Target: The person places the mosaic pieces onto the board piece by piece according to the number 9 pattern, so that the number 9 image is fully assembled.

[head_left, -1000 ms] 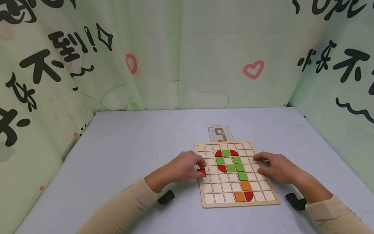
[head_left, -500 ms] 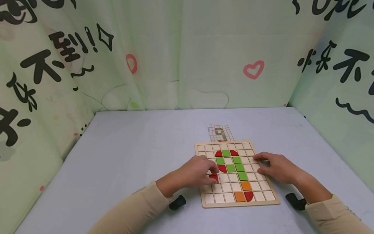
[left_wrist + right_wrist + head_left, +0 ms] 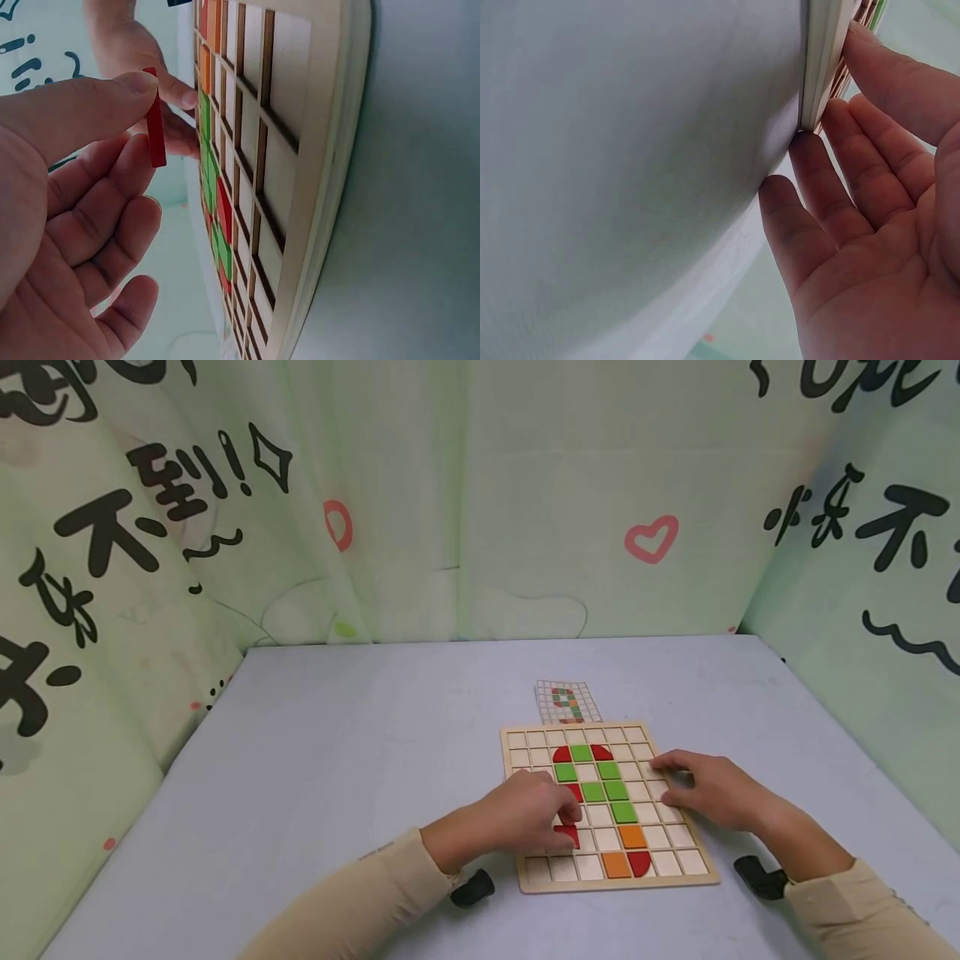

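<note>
In the head view, my left hand [image 3: 528, 814] is over the left half of a wooden grid board [image 3: 585, 887]. Thumb and fingertips pinch a thin red tile [image 3: 154, 120], held edge-on and clear of the board in the left wrist view. Red, green and orange tiles lie in the grid, among them a green tile [image 3: 623, 812] and an orange tile [image 3: 617, 865]. My right hand [image 3: 708, 789] rests at the board's right edge, its thumb against the rim and fingers extended alongside in the right wrist view.
A small printed card [image 3: 567, 700] with a coloured grid pattern lies just behind the board. Beneath both is a white tabletop [image 3: 360, 718]. Patterned curtains [image 3: 525, 527] with black lettering and hearts enclose the back and sides.
Carrying the red tile, my left hand has moved rightward and nearer to me, from the board's left edge to over its lower-left cells. The right hand stays put.
</note>
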The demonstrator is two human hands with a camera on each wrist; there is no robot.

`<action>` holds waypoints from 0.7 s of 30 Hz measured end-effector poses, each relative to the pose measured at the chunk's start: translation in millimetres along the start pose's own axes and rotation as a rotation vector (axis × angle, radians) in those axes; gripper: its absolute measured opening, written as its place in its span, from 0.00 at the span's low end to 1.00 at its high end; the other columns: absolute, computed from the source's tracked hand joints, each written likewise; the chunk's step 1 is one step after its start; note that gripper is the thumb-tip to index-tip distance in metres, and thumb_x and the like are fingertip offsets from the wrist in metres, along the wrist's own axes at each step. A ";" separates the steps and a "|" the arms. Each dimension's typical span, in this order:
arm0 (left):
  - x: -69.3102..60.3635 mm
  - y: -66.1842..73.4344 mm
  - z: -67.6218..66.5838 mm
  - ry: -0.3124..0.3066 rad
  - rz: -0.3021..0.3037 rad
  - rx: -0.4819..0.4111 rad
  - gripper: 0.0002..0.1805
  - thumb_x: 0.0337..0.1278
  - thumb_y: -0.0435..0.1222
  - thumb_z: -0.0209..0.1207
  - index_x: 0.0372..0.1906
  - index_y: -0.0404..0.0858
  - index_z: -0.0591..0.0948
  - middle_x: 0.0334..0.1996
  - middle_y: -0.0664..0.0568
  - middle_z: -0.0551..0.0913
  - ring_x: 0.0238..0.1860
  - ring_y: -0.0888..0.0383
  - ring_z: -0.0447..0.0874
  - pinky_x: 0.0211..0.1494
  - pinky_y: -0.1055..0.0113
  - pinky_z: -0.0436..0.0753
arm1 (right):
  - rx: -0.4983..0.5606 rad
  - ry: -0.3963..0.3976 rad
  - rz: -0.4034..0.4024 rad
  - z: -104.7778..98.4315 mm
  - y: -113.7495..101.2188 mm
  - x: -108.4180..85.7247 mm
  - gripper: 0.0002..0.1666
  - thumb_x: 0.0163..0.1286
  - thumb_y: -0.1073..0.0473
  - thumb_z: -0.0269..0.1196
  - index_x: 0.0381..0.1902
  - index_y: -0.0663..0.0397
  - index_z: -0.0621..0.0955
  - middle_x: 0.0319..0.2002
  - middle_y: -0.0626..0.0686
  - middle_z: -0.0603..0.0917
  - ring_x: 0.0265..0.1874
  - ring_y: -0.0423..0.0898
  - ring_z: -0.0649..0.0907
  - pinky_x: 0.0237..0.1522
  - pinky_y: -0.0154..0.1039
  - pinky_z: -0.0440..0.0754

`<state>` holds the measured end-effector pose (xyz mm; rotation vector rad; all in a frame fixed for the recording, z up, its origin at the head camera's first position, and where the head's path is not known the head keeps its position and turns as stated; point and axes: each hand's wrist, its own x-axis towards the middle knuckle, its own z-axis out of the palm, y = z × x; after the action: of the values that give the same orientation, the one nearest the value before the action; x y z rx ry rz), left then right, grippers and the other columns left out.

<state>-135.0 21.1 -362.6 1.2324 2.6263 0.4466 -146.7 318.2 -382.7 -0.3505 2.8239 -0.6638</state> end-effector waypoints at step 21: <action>7.8 8.9 22.5 -0.063 0.071 0.063 0.10 0.56 0.47 0.71 0.38 0.47 0.86 0.22 0.67 0.75 0.29 0.70 0.69 0.33 0.78 0.67 | -0.002 0.004 -0.002 1.1 -0.8 -0.3 0.29 0.65 0.56 0.69 0.60 0.62 0.78 0.60 0.70 0.76 0.57 0.69 0.74 0.58 0.67 0.69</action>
<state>-126.6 36.6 -380.9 1.3397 2.5695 0.3337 -146.0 317.2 -383.2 -0.3533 2.8287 -0.6633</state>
